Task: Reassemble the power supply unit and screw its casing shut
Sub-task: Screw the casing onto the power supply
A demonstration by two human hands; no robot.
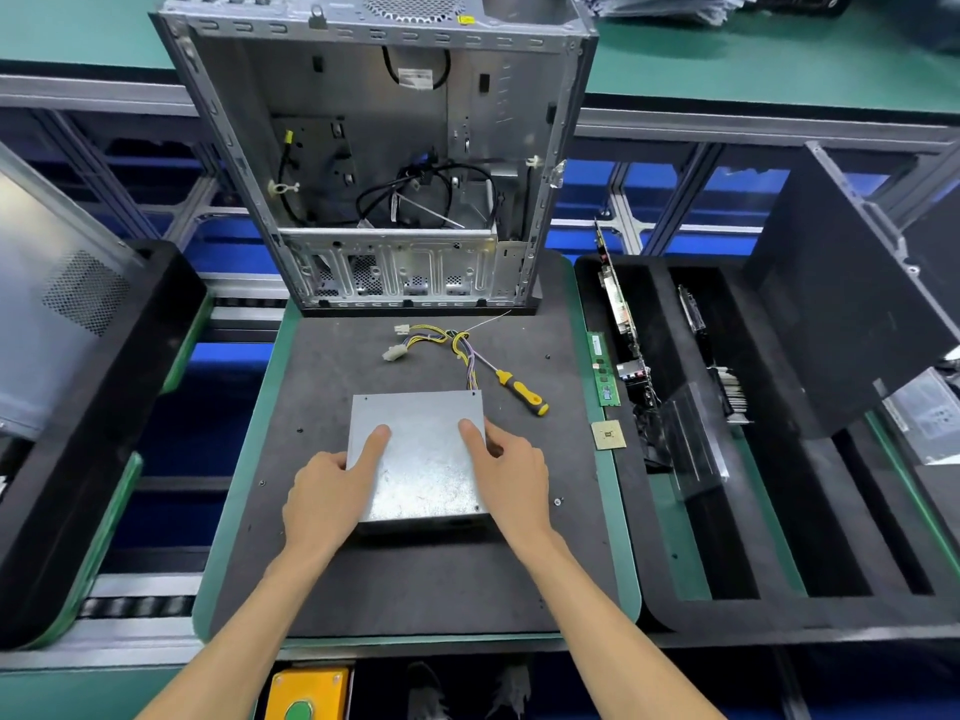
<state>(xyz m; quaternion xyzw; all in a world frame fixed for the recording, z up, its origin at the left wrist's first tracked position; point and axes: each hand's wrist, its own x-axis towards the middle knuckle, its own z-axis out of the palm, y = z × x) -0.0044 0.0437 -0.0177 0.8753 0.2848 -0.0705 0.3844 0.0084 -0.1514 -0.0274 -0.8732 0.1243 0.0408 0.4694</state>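
The power supply unit has both hands on its lid: left hand and right hand gripping the sides, index fingers flat on top. I'd press evenly until the edges line up, then grab the screwdriver at 1 o'clock.

Single head-worn view — looking forward and down, close over workbench

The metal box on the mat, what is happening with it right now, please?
A person holds the metal box, a power supply, with both hands on the dark mat. The left hand grips its left edge and the right hand its right edge, thumbs resting on the lid. Its coloured wires trail toward the open computer case behind. A yellow screwdriver lies untouched to the right of the box, so screwing has not begun at this moment.
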